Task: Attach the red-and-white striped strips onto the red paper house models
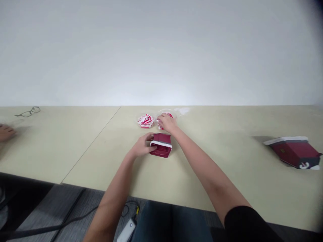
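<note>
My left hand (pixel 141 145) is closed on the left side of a dark red box (pixel 162 138) with a white rim, its thumb inside the opening. The box lies on its side with the opening facing me. Just beyond it, my right hand (pixel 167 122) reaches into a clear round bowl (pixel 174 113) of red-and-white printed packets (pixel 160 127). Its fingers are bent down around a packet, and the fingertips are partly hidden. To the left is a second clear bowl (pixel 137 121) holding similar packets (pixel 145 121).
A larger dark red container (pixel 294 151) with a white rim lies at the right. Eyeglasses (pixel 29 112) rest at the far left, near another person's hand (pixel 6 132). A white wall (pixel 161 53) backs the table. Below the front edge are a cable (pixel 75 220) and a white device (pixel 127 231).
</note>
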{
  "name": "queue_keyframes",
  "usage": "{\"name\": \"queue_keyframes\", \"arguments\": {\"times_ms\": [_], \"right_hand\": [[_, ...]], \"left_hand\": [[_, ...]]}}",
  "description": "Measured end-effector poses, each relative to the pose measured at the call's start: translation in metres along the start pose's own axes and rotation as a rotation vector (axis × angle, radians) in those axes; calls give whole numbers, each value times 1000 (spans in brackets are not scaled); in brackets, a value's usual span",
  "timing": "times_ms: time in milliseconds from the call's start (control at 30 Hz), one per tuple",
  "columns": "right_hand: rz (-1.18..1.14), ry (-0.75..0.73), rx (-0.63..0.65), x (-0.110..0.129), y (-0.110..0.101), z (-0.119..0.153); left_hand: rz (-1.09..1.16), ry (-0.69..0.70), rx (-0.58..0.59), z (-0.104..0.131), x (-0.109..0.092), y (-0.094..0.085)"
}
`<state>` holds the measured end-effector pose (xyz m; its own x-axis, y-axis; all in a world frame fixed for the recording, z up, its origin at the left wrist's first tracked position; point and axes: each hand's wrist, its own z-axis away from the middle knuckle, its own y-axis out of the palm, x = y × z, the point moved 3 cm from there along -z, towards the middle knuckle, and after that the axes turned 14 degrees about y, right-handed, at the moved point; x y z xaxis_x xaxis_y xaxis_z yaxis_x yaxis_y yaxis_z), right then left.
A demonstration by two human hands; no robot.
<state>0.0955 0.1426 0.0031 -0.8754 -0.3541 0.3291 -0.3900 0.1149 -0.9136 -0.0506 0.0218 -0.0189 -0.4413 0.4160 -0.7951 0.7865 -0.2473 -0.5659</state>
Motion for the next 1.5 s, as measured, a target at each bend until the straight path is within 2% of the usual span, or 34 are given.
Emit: {"name": "queue_keyframes", "arguments": {"times_ms": [133,233,300,367,467,567,633,700,767,833,933,1067,1167,1233,1300,1367,1433,1500], "right_hand": [[-78,17,-67,-3,1,0],[-423,18,-140,-11,-5,8],[-770,51,-126,-19,-11,17],[-1045,129,-24,-28,-16,31],[-1286,256,134,-39,-27,58],[-1443,353,153,-50,-37,83],[-1519,395,122,-58,-40,95],[-1571,431,84,-65,-41,102],[-1603,478,43,-73,-39,105],[-1611,530,1,-81,-37,106],[-1604,579,-60,-91,-34,107],[-1633,578,-43,-103,-36,108],[-1648,534,-20,-109,-41,111],[-1629,522,-51,-113,-43,112],[-1591,528,-88,-116,-44,113],[-1533,527,-115,-118,-45,113],[-1428,498,-122,-118,-48,114],[-1281,441,-89,-116,-55,117]], "left_hand": [[25,2,-201,-1,0,-10],[-112,43,-265,-1,-9,-13],[-294,81,-244,-4,-19,-10],[-484,151,-160,-10,-30,1],[-680,314,-20,-21,-46,25],[-729,447,3,-26,-58,45],[-708,444,-58,-25,-64,52],[-705,343,-119,-23,-67,57],[-754,243,-117,-22,-71,65],[-841,248,-69,-24,-78,77],[-954,382,-8,-32,-94,98],[-1034,509,131,-39,-110,132],[-1085,534,282,-39,-115,157],[-1119,502,347,-37,-117,167],[-1115,482,377,-34,-122,165],[-1024,528,379,-28,-130,150],[-847,581,349,-22,-135,122],[-640,540,261,-21,-129,87]]}}
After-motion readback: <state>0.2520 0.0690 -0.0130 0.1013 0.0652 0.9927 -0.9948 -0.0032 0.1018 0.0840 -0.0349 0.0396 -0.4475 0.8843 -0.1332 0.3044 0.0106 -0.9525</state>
